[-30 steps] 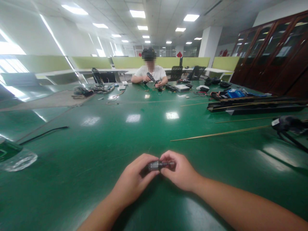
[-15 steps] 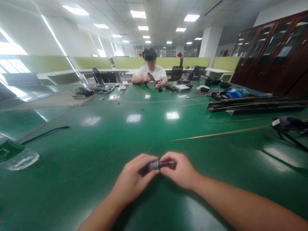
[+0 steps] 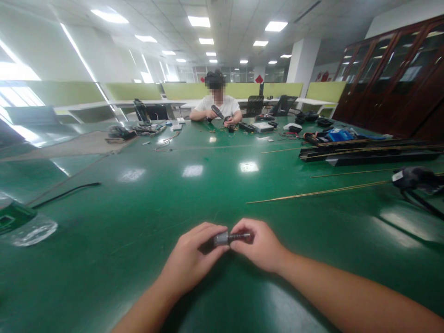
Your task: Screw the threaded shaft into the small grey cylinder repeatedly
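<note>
Low in the middle of the head view, both my hands are closed around one small part, a grey cylinder with a dark ribbed shaft [image 3: 222, 238]. Its exact kind is too small to make out. My left hand [image 3: 192, 254] holds the thick grey end between thumb and fingers. At the other end, my right hand [image 3: 258, 247] pinches the ribbed shaft, and the shaft's tip lies within its curled fingers. The part lies about level, just above the green tabletop [image 3: 208, 199]. My fingers partly hide both ends of it.
Thin brass-coloured rods [image 3: 319, 191] and a black corded device [image 3: 419, 180] lie to the right, with long black trays [image 3: 367, 155] beyond. A clear bottle [image 3: 31, 226] and black cable [image 3: 65, 194] lie left. Across the table, a person [image 3: 217, 104] holds a dark power tool.
My hands and the grey part stay nearly in place. The shaft's end in my right hand looks slightly different, perhaps turned a little.
</note>
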The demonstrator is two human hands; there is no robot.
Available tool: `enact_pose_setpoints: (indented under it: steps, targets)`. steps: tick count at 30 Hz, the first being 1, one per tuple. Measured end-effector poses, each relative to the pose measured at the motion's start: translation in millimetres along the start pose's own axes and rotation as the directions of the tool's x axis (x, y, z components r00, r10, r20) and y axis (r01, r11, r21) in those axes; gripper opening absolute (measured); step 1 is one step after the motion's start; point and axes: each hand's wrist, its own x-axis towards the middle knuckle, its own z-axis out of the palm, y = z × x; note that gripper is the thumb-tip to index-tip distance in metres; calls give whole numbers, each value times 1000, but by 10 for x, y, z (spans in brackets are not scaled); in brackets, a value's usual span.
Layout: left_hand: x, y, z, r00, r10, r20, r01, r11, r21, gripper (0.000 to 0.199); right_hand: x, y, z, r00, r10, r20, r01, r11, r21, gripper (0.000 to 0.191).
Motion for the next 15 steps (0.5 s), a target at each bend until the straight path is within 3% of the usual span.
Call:
enact_pose_setpoints:
  steps: [15]
  targets:
    - [-12, -19, -36, 1000, 9, -15, -8, 1000, 26, 22, 3, -1, 12, 1000, 31, 3, -31, 999, 36, 8]
